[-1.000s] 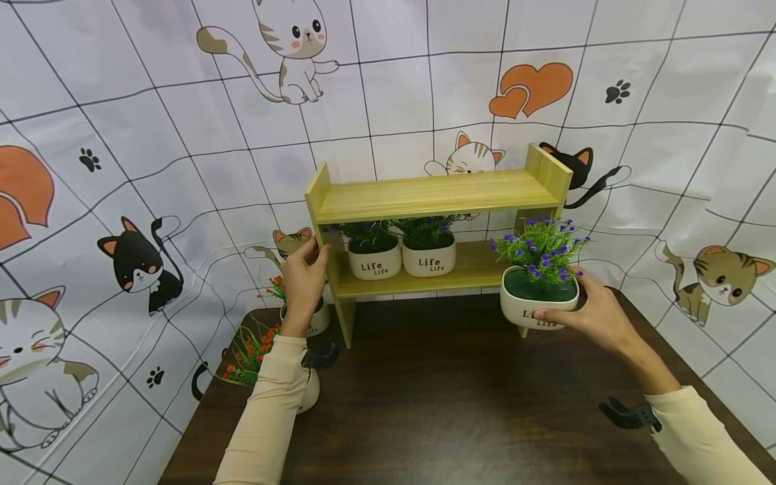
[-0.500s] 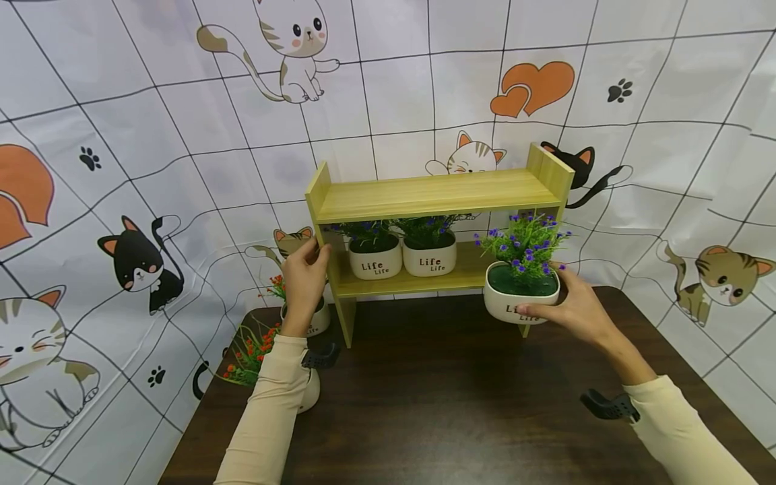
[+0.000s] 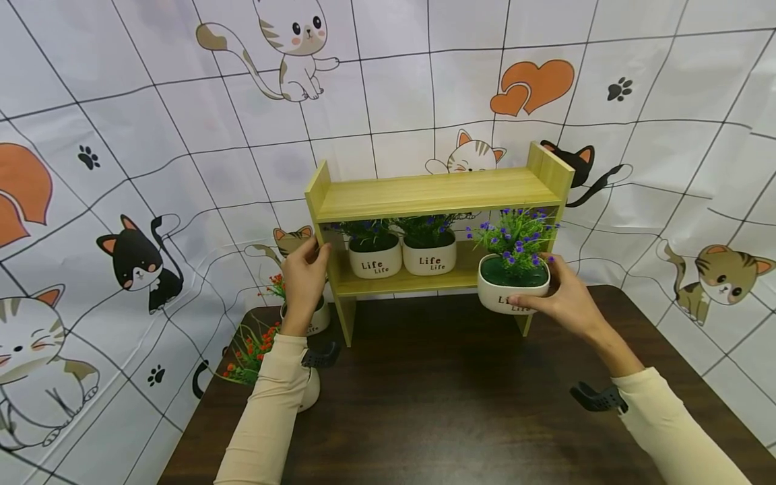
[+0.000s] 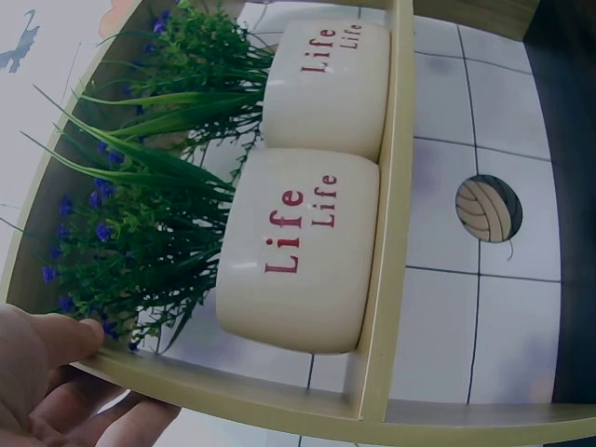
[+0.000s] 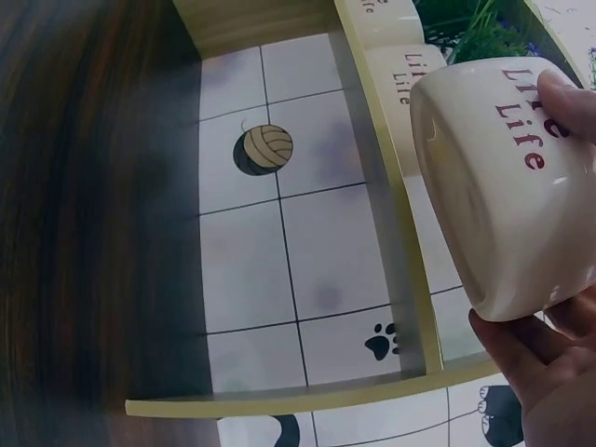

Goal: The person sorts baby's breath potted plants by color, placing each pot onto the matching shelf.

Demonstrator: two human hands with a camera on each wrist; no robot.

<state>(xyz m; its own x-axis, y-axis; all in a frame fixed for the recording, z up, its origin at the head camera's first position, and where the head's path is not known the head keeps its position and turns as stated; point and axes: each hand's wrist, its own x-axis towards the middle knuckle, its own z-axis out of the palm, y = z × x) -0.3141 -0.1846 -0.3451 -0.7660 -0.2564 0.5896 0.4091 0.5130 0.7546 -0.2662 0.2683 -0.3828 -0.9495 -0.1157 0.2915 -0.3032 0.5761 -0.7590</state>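
Note:
My left hand (image 3: 305, 286) pinches the left side panel of a small wooden shelf (image 3: 436, 192); in the left wrist view the thumb (image 4: 65, 340) lies inside the panel, with fingers outside. With my right hand (image 3: 572, 303) I hold a white potted plant (image 3: 494, 295) with purple flowers, just in front of the lower board's right part. Its thumb is on the front lettering, and the right wrist view shows the pot (image 5: 503, 205) tilted in that view, fingers behind it. Two matching potted plants (image 3: 374, 261) (image 3: 429, 259) stand side by side on the lower board's left half.
Two pots with red-orange flowers stand left of the shelf on the dark wooden table (image 3: 448, 404): one pot (image 3: 318, 320) behind my left wrist, one nearer pot (image 3: 311, 391) partly hidden by my sleeve. A wall covering with printed cats (image 3: 388, 101) rises behind the shelf.
My right hand has carried the purple-flowered plant leftward and slightly up, closer to the shelf's lower board. The left hand has stayed on the side panel.

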